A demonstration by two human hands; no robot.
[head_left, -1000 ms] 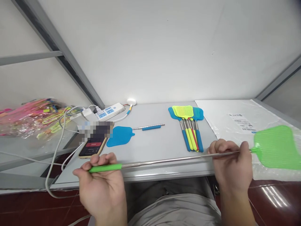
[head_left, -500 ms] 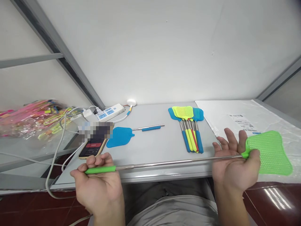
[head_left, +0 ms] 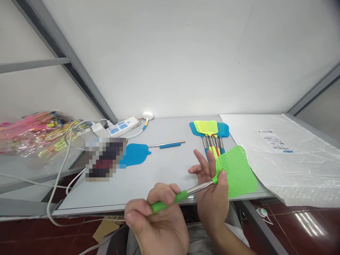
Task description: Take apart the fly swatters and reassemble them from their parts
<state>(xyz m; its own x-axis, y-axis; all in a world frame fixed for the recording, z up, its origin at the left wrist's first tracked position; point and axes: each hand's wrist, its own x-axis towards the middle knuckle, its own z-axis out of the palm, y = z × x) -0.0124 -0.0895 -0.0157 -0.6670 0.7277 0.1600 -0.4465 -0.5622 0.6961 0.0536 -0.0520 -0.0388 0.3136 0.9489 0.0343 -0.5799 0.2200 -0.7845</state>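
Note:
A green fly swatter [head_left: 237, 172] with a short metal shaft is held between my two hands above the table's front edge. My left hand [head_left: 160, 217] is closed around its green handle. At the neck of the mesh head, my right hand [head_left: 214, 196] pinches with the thumb, while its other fingers are spread upward. Behind the head lies a bundle of blue, yellow and red-handled fly swatters [head_left: 209, 132], its lower handles partly hidden by my right hand. A blue swatter head [head_left: 136, 154] lies to the left, near a metal rod with a blue grip [head_left: 170, 145].
A power strip [head_left: 123, 126] with plugs and cables sits at the back left, with a blurred phone [head_left: 103, 159] in front of it. Plastic bags of colourful items [head_left: 39, 138] lie at far left. A white package [head_left: 294, 156] with a label covers the right side.
The swatter's long shaft has been pushed together and is now short. My hands have come closer together, the left moving right and the right moving left, bringing the head toward the middle.

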